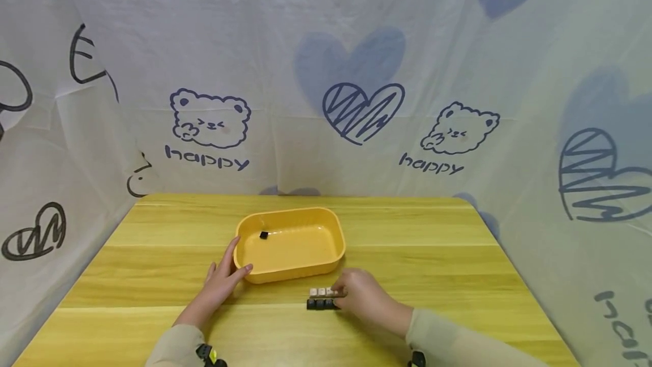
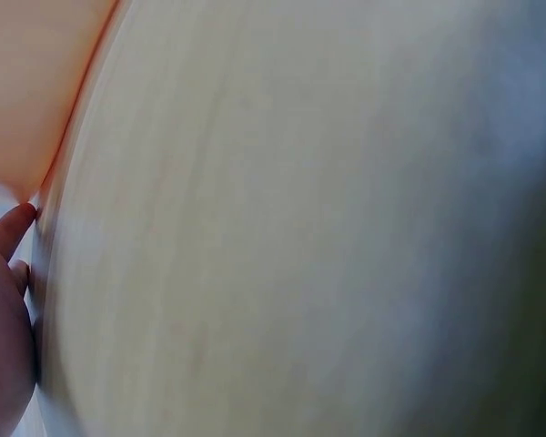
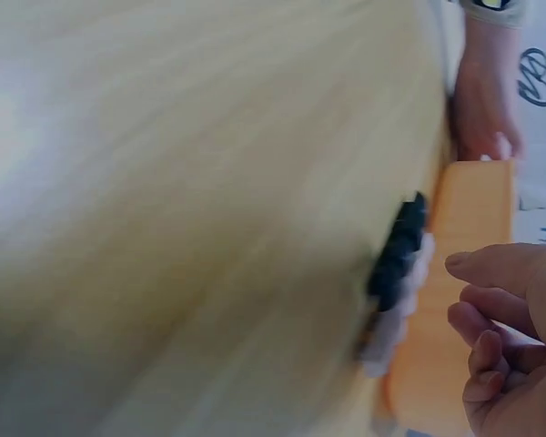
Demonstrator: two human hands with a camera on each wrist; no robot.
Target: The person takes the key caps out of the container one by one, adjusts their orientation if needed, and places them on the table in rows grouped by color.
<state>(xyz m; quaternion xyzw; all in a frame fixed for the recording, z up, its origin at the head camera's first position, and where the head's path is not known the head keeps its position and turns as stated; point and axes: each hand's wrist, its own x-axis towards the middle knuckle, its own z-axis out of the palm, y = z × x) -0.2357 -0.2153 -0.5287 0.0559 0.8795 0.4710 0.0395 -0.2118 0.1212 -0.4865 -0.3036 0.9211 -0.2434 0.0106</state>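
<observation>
My left hand (image 1: 224, 279) rests against the left end of a yellow plastic tray (image 1: 292, 273), fingers extended along its side and thumb at the front rim. Inside the tray, toward the left, lies one small black keycap (image 1: 264, 235). In front of the tray are a row of white keycaps (image 1: 317, 292) and, nearer, a row of black keycaps (image 1: 320, 304). My right hand (image 1: 364, 296) is at the right end of both rows, partly covering them. In the right wrist view, its fingers (image 3: 491, 264) are loosely bent, with nothing visible between thumb and forefinger.
The wooden table (image 1: 423, 242) stands inside hanging white cloth (image 1: 285, 146) printed with hearts and bears. The cloth rises behind the table and along both sides. Dark devices (image 1: 206, 353) are strapped at the wrists.
</observation>
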